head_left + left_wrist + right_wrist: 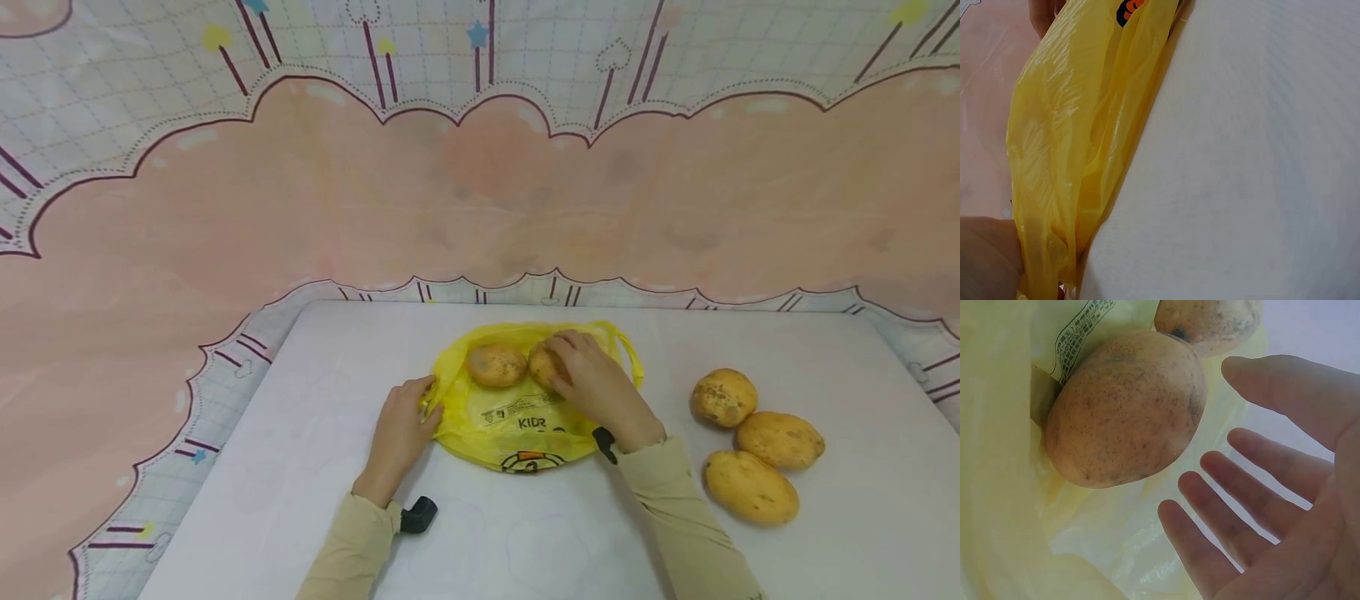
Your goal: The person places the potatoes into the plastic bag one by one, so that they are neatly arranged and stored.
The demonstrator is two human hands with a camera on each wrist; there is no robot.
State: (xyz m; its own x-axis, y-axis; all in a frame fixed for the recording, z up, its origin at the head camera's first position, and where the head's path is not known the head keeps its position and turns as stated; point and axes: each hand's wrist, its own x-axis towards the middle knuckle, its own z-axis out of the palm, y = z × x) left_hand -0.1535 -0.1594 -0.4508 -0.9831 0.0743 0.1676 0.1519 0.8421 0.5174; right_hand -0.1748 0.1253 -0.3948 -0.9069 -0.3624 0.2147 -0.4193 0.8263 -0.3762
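Note:
A yellow plastic bag [465, 425] with printing lies on the table, two potatoes on or inside it. One potato [497, 365] is at its left; the other potato [1129, 412] is beside my right hand [592, 379]. In the right wrist view, the fingers [1210, 519] of that hand are spread and nearly straight, a small gap from the potato. My left hand [405, 421] pinches the bag's left edge; its fingertips are partly hidden. The left wrist view has the bag's side [1066, 125] standing up beside part of my left hand [988, 259].
Three more potatoes lie together on the right of the white table [300, 467]: a rounder potato [724, 398], an oval potato [780, 440] and a nearer potato [752, 488]. A patterned cloth [480, 192] hangs behind the table. A bag handle loop [634, 358] sticks out at right.

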